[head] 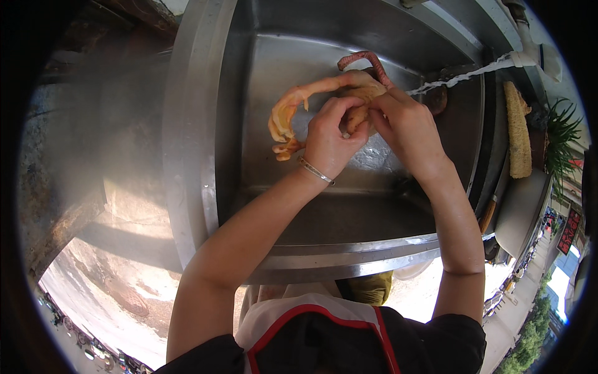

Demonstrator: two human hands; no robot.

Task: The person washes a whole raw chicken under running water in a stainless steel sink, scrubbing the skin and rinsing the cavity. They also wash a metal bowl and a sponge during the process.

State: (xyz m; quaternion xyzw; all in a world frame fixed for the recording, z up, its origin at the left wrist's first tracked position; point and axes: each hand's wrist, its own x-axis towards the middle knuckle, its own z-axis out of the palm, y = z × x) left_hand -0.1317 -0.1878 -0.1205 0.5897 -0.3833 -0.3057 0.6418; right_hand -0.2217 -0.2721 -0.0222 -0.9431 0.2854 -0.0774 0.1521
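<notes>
A plucked poultry carcass (357,91) with yellowish skin is held over a stainless steel sink (317,219). Its long neck (317,87) curves to the left, and the head end hangs low beside my left wrist. A reddish scaly foot (366,56) arches up at the back of the body. My left hand (334,131), with a bracelet on the wrist, pinches the near side of the carcass between thumb and fingers. Close against it, my right hand (404,119) has its fingertips on the carcass too; what lies under them is partly hidden.
Water (460,79) streams from a white spout at the upper right into the sink. A dark reddish piece (437,100) lies at the sink's right side. Beyond the rim are a loofah (518,131), a wooden handle (488,215) and a green plant (563,135).
</notes>
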